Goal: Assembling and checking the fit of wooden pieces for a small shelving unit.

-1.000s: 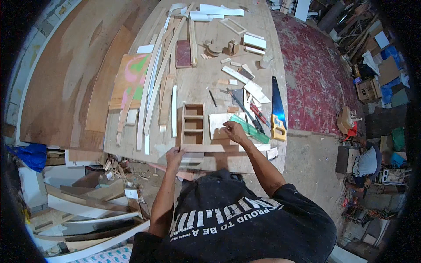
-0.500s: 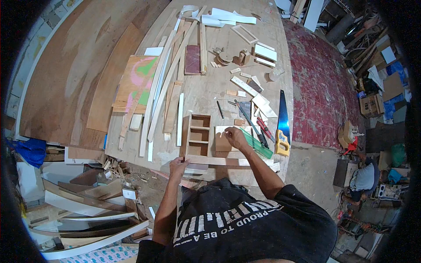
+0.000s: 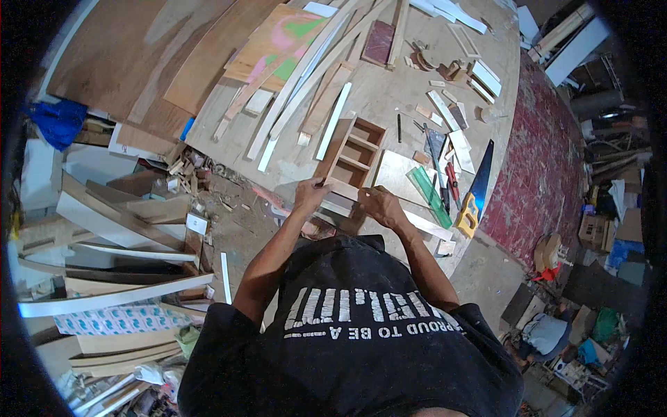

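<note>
A small wooden box (image 3: 356, 165) with three open compartments lies on the worktable near its front edge. A pale wooden strip (image 3: 429, 226) runs along the box's near end and on to the right, passing by both hands. At the near left corner, my left hand (image 3: 310, 195) is closed with thumb and fingers pinching the strip's end. My right hand (image 3: 383, 207) is closed at the near right corner, fingers curled over the strip against the box; its fingertips are partly hidden. Just beyond the right hand lies a flat pale board (image 3: 399, 177).
Right of the board are a green ruler (image 3: 426, 196), red-handled pliers (image 3: 453, 182) and a handsaw with a yellow handle (image 3: 470, 215). Long wooden strips (image 3: 302, 94) lie at the back left. Wood offcuts (image 3: 460, 149) and a dark pencil-like stick (image 3: 399, 128) lie farther back.
My right hand has moved from above the pale board to the box's near right corner. My left hand stays at the near left corner. The whole view has turned and shifted.
</note>
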Demonstrator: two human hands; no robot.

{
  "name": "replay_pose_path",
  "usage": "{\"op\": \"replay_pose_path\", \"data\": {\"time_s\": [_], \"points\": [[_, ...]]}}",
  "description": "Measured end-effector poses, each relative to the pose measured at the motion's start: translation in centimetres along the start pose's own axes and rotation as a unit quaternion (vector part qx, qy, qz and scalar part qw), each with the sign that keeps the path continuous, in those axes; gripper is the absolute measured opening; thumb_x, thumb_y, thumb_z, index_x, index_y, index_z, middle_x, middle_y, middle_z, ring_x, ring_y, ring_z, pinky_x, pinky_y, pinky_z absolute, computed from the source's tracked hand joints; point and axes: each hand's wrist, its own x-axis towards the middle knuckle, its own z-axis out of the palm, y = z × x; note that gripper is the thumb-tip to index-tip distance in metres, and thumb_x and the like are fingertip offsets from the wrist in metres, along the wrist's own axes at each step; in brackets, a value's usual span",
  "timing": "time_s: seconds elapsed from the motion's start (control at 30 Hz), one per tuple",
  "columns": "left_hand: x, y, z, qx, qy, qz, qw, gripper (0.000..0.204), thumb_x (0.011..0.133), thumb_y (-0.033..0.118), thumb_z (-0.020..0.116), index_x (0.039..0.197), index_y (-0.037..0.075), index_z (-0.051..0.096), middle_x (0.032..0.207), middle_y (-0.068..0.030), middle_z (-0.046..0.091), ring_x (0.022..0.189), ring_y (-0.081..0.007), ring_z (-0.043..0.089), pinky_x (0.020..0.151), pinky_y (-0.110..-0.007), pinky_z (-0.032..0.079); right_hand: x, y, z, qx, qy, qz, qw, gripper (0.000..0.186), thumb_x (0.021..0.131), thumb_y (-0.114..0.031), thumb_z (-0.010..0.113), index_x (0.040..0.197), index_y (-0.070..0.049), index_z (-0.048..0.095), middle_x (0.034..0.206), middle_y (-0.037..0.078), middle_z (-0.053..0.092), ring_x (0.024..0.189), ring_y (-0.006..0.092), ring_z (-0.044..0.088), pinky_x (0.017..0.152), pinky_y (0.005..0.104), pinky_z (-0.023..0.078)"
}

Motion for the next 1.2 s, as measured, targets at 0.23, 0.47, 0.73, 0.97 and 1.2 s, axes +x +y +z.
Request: {"op": "replay_pose_path", "data": {"time_s": [0.23,0.47,0.73,0.97,1.2], "points": [[-1.1,-1.3,0.5,0.0,0.058,0.025,0.998,0.046,0.078,0.032,0.079,0.112,0.002,0.071,0.103,-0.0213,0.071,0.094,-0.0271,0.069,0.085,-0.035,0.052,0.5,1.2,2.8,-0.072,-0.022,-0.006,0.997,0.029,0.088,-0.012,0.061,0.116,-0.005,0.062,0.119,0.012,0.065,0.102,0.0343,0.062,0.087,0.0407,0.054],[-2.1,-1.0,1.4,0.068,0.118,0.093,0.986,0.044,0.079,0.032,0.077,0.113,0.005,0.071,0.109,-0.0203,0.067,0.101,-0.0333,0.064,0.09,-0.04,0.05,0.0,0.0,2.0,-0.123,-0.012,-0.078,0.989,0.038,0.083,-0.018,0.066,0.119,-0.007,0.061,0.113,0.015,0.066,0.104,0.034,0.063,0.085,0.0397,0.054],[-1.5,-1.4,1.2,0.07,0.106,0.082,0.988,0.044,0.079,0.033,0.077,0.113,0.004,0.071,0.103,-0.0185,0.068,0.095,-0.0314,0.066,0.086,-0.04,0.051,-1.2,-0.7,1.6,-0.168,0.039,-0.033,0.984,0.052,0.085,-0.022,0.071,0.132,-0.005,0.056,0.11,0.021,0.064,0.095,0.0341,0.065,0.081,0.0406,0.054],[-1.1,-1.0,0.7,0.023,0.062,0.048,0.997,0.044,0.079,0.032,0.079,0.109,0.001,0.072,0.094,-0.016,0.073,0.086,-0.023,0.069,0.08,-0.034,0.053,-2.9,-15.2,-9.0,0.49,-0.062,-0.082,0.866,0.063,0.092,-0.029,0.066,0.144,-0.002,0.043,0.086,0.005,0.058,0.077,0.0123,0.053,0.07,0.0266,0.043],[-1.7,0.9,0.2,0.019,0.037,0.01,0.999,0.053,0.081,0.025,0.079,0.118,-0.009,0.065,0.108,-0.0149,0.071,0.094,-0.0167,0.065,0.085,-0.028,0.05,-8.4,-28.0,-18.1,0.575,-0.252,-0.522,0.577,0.077,0.065,-0.059,0.083,0.104,0.004,0.065,0.069,0.007,0.06,0.051,0.0189,0.053,0.048,0.0294,0.042]]}}
